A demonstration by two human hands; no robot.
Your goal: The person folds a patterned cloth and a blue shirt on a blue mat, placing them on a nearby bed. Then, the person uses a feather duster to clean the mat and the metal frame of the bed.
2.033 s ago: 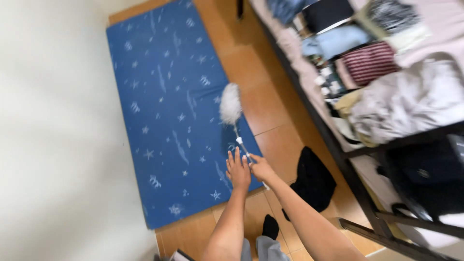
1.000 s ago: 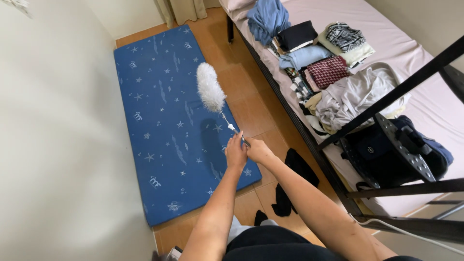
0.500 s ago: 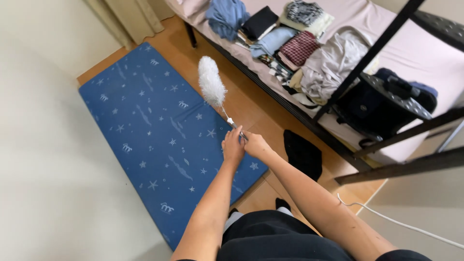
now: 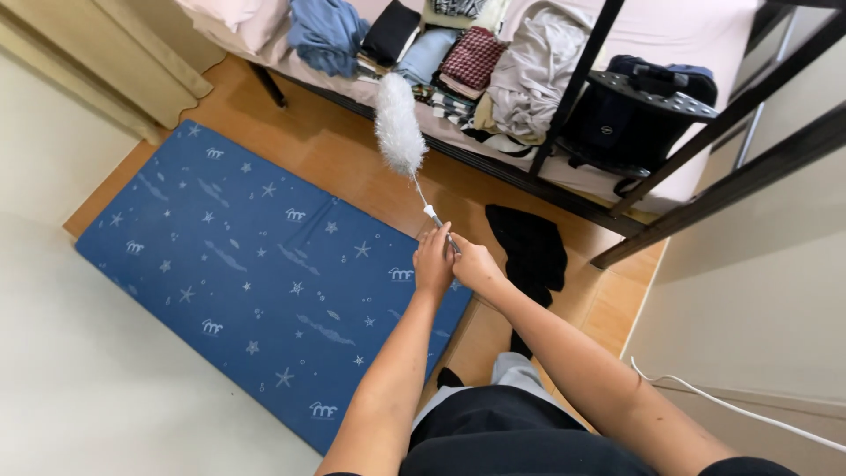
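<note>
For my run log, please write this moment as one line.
left hand: grips duster handle | right hand: grips duster handle | white duster: head raised toward bed | blue mat: on floor

Your left hand (image 4: 434,263) and right hand (image 4: 473,264) meet side by side out in front of you, fingers curled closed around the thin handle of the duster (image 4: 399,129). Your left forearm runs almost straight up to its hand; your right forearm angles in from the lower right, wrist slightly bent, knuckles facing up.
</note>
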